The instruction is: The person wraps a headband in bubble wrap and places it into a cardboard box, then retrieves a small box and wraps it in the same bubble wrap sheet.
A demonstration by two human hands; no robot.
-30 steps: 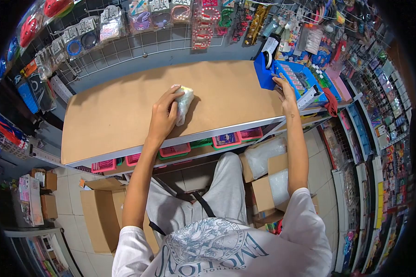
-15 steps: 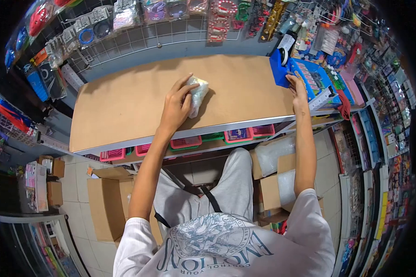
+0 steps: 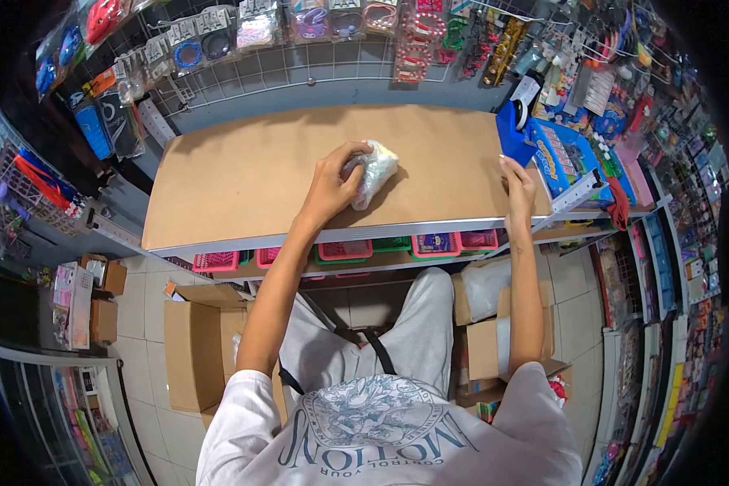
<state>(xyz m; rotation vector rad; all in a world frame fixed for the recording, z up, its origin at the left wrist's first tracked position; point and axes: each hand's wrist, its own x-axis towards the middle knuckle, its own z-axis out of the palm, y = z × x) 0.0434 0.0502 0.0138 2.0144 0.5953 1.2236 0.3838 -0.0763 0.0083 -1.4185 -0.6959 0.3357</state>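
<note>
My left hand point(image 3: 333, 181) grips a small clear plastic bag point(image 3: 377, 169) with something white and yellow inside, resting on the brown tabletop point(image 3: 243, 178). My right hand point(image 3: 517, 181) lies with fingers apart on the tabletop's right end, just left of a blue boxed toy cash register point(image 3: 560, 154) and holding nothing. A blue tape dispenser point(image 3: 512, 128) stands just beyond the right hand's fingertips.
A wire grid wall point(image 3: 300, 57) hung with packaged trinkets runs behind the table. Pink and green baskets point(image 3: 344, 251) sit on the shelf under the tabletop. Cardboard boxes point(image 3: 194, 348) stand on the floor by my legs, and packed shelves point(image 3: 664, 227) fill the right side.
My right hand has come off the blue toy box and drawn back onto the tabletop. The left hand stays on the plastic bag. The view has shifted a little.
</note>
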